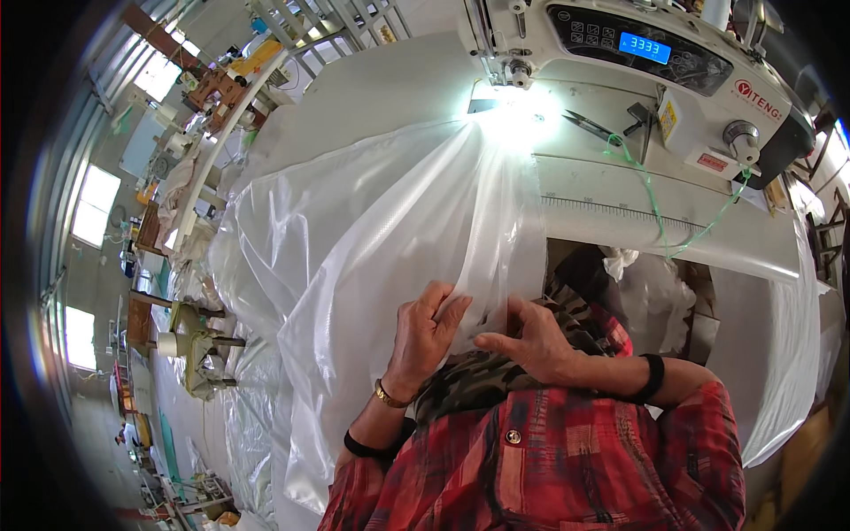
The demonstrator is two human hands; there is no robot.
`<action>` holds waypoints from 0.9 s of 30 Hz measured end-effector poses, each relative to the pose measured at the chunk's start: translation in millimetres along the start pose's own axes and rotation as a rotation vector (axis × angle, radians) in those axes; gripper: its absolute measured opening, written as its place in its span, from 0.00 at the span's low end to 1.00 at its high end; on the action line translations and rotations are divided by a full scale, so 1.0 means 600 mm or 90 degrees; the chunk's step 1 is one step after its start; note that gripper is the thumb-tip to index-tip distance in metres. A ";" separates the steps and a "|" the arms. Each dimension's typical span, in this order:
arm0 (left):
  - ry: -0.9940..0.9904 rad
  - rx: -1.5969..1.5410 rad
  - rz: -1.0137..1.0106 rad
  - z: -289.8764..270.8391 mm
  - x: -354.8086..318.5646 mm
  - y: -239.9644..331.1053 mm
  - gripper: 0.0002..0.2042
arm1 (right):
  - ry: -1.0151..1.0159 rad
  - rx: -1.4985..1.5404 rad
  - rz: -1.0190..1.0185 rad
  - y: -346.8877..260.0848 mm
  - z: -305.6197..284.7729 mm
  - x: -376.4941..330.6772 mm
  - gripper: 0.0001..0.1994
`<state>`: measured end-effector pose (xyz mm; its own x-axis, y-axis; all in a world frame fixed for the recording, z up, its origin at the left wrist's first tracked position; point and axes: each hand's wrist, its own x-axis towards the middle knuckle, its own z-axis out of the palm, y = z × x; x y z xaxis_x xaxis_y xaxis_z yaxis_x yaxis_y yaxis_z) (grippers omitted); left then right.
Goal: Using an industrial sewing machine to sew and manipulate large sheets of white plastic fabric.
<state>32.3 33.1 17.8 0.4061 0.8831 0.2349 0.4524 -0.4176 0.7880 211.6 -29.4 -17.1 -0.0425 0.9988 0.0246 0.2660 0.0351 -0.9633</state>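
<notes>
Head view: the left hand [423,341] is pinching a translucent sheet [376,252] trailing from the sewing machine [584,66], light-looking, limp and probably slippery, best held by its edge, while the right hand [538,343] is touching it, grip too hidden to tell.

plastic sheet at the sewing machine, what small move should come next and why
Probably draw the plastic sheet gently flat with the left hand and right hand: both are at its near part, while folds fan toward them from the brightly lit spot at the sewing machine.
</notes>
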 end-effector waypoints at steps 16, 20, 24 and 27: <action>-0.106 -0.110 -0.075 0.006 -0.008 -0.023 0.05 | -0.115 -0.248 -0.236 -0.047 -0.004 0.021 0.10; -0.112 -0.265 -0.119 0.005 -0.006 -0.026 0.06 | -0.128 -0.277 -0.352 -0.047 0.002 0.029 0.10; -0.133 -0.324 -0.165 -0.001 -0.001 -0.022 0.07 | -0.189 -0.326 -0.322 -0.043 0.008 0.034 0.12; -0.091 -0.379 -0.240 0.004 -0.003 -0.020 0.09 | -0.198 -0.325 -0.374 -0.042 0.011 0.037 0.11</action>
<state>28.0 35.9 6.8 0.4264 0.8903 -0.1598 0.0888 0.1346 0.9869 197.8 -8.6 6.2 -0.5541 0.7610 0.3374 0.5179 0.6324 -0.5761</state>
